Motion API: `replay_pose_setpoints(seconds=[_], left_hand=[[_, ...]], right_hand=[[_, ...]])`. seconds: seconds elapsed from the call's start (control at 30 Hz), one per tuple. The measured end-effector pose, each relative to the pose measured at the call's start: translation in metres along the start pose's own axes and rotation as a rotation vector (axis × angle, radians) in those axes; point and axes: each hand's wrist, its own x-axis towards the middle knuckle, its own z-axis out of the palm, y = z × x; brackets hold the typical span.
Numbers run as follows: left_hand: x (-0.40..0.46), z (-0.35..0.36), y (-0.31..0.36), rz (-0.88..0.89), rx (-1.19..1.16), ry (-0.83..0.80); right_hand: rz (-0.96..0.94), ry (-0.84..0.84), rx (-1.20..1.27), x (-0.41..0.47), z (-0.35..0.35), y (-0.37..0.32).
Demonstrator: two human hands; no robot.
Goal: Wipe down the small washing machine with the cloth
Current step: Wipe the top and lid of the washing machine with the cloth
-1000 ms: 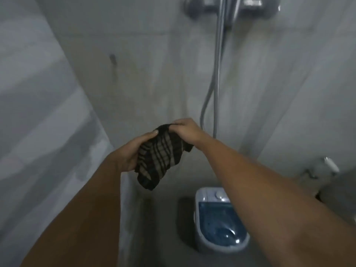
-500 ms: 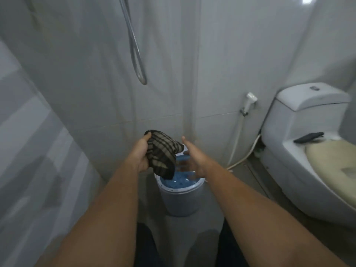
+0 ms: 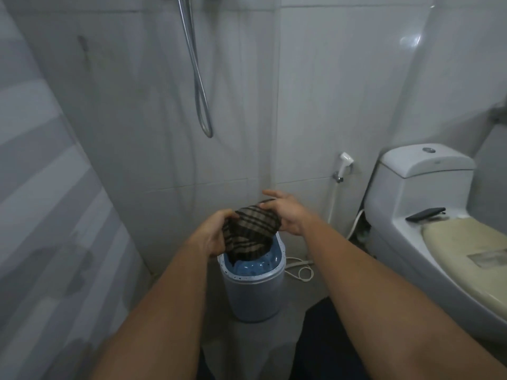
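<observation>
A small washing machine [image 3: 253, 294] with a grey body and a blue translucent lid stands on the bathroom floor against the tiled wall. A dark cloth [image 3: 251, 231] with tan checks hangs spread just above the lid, covering its far half. My left hand [image 3: 215, 234] grips the cloth's left edge. My right hand [image 3: 284, 212] pinches its upper right edge, the other fingers stretched out. Both forearms reach in from the bottom of the view.
A white toilet [image 3: 428, 215] with a dark phone [image 3: 425, 213] on it stands at the right. A bidet sprayer [image 3: 344, 163] and hose hang on the wall between. A shower hose [image 3: 201, 91] loops above. A white cable [image 3: 300, 270] lies right of the machine.
The view has tilted down and closer to the machine. My right hand, off the cloth half a second ago, has taken its right edge, and the cloth is spread between both hands.
</observation>
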Motion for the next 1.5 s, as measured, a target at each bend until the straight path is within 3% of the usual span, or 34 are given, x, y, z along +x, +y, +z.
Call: replay_pose_setpoints(seconds=[0.07,0.2,0.3,0.37,0.43,0.53,0.73,0.83,0.97,1.1,1.23,1.33,1.4,1.5], left_hand=[[0.005,-0.004,0.002,0.07,0.14,-0.024],[0.001,0.0,0.012,0.294,0.707,0.069],[0.001,-0.002,0.021,0.47,0.867,0.199],[0.003,-0.008,0.024,0.497,0.941,0.216],[-0.001,-0.013,0.026,0.526,0.968,0.211],[-0.015,-0.016,0.029,0.499,0.834,0.17],[-0.032,-0.026,0.032,0.459,0.371,0.123],[-0.039,-0.024,0.032,0.464,0.303,0.036],[-0.042,-0.014,0.028,0.423,0.457,-0.108],[-0.034,-0.001,0.032,0.419,0.621,-0.092],[-0.023,0.008,0.036,0.393,0.556,-0.084],[-0.013,0.012,0.038,0.386,0.47,-0.07],[-0.005,0.013,0.04,0.409,0.579,-0.071],[-0.001,0.018,0.044,0.427,0.986,-0.061]], right_hand=[[-0.005,-0.037,-0.09,0.001,-0.001,-0.01],[-0.046,-0.068,-0.231,-0.002,0.002,-0.026],[-0.06,-0.127,-0.54,-0.009,0.002,-0.028],[-0.042,-0.171,-0.771,-0.012,0.002,-0.025],[-0.08,-0.175,-0.845,-0.014,0.002,-0.022],[-0.133,-0.173,-0.745,-0.023,0.006,-0.027],[0.052,-0.23,-0.239,-0.04,0.018,-0.03],[0.077,-0.237,-0.172,-0.046,0.02,-0.026],[0.135,-0.253,-0.153,-0.042,0.014,-0.029],[0.1,-0.247,-0.217,-0.034,0.002,-0.032],[0.066,-0.15,-0.211,-0.03,-0.01,-0.029],[0.112,-0.201,-0.214,-0.024,-0.021,-0.025],[0.139,-0.206,-0.179,-0.019,-0.026,-0.024],[0.14,-0.189,-0.122,-0.01,-0.031,-0.025]])
